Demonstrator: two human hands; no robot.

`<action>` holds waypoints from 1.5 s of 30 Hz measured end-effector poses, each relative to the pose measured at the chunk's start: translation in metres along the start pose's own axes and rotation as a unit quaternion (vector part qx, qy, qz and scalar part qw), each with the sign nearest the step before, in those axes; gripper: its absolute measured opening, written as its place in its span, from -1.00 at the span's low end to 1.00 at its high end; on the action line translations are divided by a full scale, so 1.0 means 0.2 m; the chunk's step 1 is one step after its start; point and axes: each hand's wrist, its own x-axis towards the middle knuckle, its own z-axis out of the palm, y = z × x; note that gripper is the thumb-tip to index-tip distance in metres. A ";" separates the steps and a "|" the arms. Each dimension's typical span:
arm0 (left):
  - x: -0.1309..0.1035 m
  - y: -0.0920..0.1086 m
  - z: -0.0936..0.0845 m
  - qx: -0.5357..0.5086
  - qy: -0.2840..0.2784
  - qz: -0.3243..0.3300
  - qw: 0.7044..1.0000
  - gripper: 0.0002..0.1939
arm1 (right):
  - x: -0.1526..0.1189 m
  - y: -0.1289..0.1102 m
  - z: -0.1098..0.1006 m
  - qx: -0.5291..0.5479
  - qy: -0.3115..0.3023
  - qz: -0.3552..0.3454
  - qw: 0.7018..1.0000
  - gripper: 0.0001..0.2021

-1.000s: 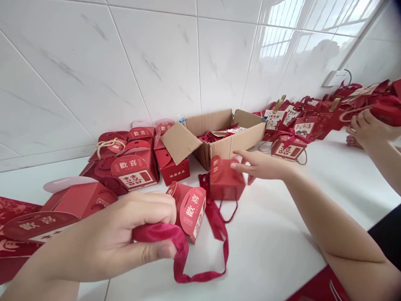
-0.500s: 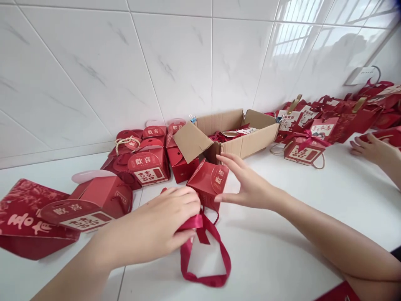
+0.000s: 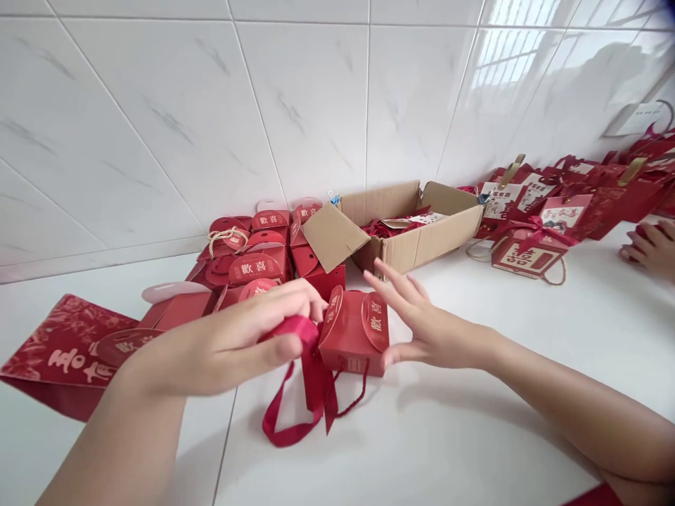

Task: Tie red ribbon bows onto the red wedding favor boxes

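Observation:
A looped dark-red satin ribbon [image 3: 312, 376] hangs from my left hand [image 3: 258, 334], whose fingers are closed around it. Its free lengths trail down onto the white surface beside a small red gift box [image 3: 354, 327]. Gold characters mark the box's flaps, and a red cord loops out at its front. My right hand [image 3: 416, 316] is open, fingers spread, at the box's right side. The thumb is by the lower right corner; whether it touches, I cannot tell. Behind my left hand stand several similar red boxes [image 3: 258, 263], partly covered by it.
An open cardboard box [image 3: 422, 242] with red items inside stands against the tiled wall. A ribbon-tied red box [image 3: 530, 249] and several red gift bags [image 3: 601, 204] are to the right. Another person's hand [image 3: 654, 246] is at the right edge. A red printed bag [image 3: 68, 351] lies left.
My left hand has moved left and slightly up, carrying the ribbon off the box's front. The gift box now shows more of its front. My right hand stays spread beside it.

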 end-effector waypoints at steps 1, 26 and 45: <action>0.00 0.05 0.02 -0.030 -0.053 -0.001 0.998 -0.71 | -0.02 -0.03 0.01 0.033 0.042 -0.027 0.998 -0.13; 0.13 0.04 0.22 0.038 0.101 -0.087 0.990 -0.85 | -0.05 -0.12 -0.14 0.393 0.012 0.125 0.911 -0.61; 0.17 -0.02 0.30 0.065 0.004 -0.155 0.986 -0.71 | 0.01 0.02 -0.19 0.436 -0.041 0.178 0.881 -0.67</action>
